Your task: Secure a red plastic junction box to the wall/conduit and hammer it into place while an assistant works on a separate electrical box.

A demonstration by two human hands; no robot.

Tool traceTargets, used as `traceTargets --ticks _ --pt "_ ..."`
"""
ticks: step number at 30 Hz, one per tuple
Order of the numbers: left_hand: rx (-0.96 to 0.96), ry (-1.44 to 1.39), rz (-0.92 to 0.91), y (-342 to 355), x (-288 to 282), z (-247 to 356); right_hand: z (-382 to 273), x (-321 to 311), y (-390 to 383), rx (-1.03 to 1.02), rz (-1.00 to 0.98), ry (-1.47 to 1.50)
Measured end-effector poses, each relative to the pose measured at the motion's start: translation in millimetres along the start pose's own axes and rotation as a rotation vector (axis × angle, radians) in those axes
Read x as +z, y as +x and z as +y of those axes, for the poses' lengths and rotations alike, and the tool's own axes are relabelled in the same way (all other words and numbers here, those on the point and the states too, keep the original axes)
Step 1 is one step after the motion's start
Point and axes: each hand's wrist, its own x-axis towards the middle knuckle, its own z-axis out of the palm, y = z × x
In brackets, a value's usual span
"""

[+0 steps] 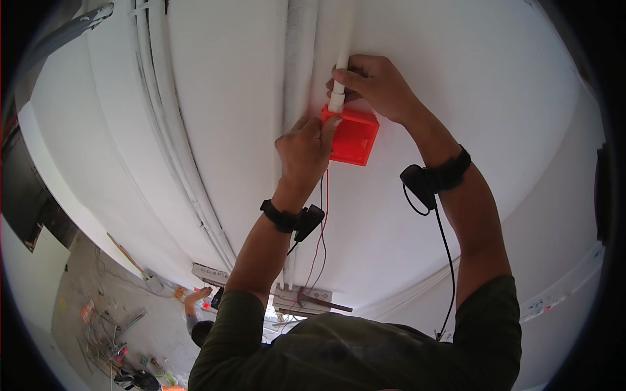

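left hand (305,146) gripping the square red plastic junction box (352,135) up on the white wall, right hand (375,83) closed round the white plastic conduit pipe (338,78) plugged into its top, thin red and black wires (322,215) dangling below

A bright red box (352,135) meets a white pipe (339,72) against the white wall (228,98).
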Motion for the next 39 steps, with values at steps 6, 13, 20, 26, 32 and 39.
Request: traceTargets --ticks 6,13,20,26,32,39 --pt "-0.213 -0.054 -0.082 5.5 -8.7 7.8 2.4 1.9 4.4 -0.012 0.061 -0.009" --pt "-0.026 0.04 -0.065 -40.8 -3.2 27.5 1.9 10.0 2.1 0.007 0.071 0.057" --pt "-0.022 -0.003 -0.077 -35.1 -7.1 28.9 -6.5 14.1 -7.6 0.037 0.15 -0.013" --pt "0.059 -0.026 0.015 -30.8 -3.2 23.3 3.3 16.8 -3.2 0.004 0.213 0.032" --pt "0.126 -0.03 0.088 -25.1 11.5 3.2 24.6 5.3 3.2 -0.024 0.227 -0.146" --pt "0.169 -0.001 -0.09 -25.8 0.0 -12.4 57.5 38.5 -82.6 -0.551 0.464 -0.87"
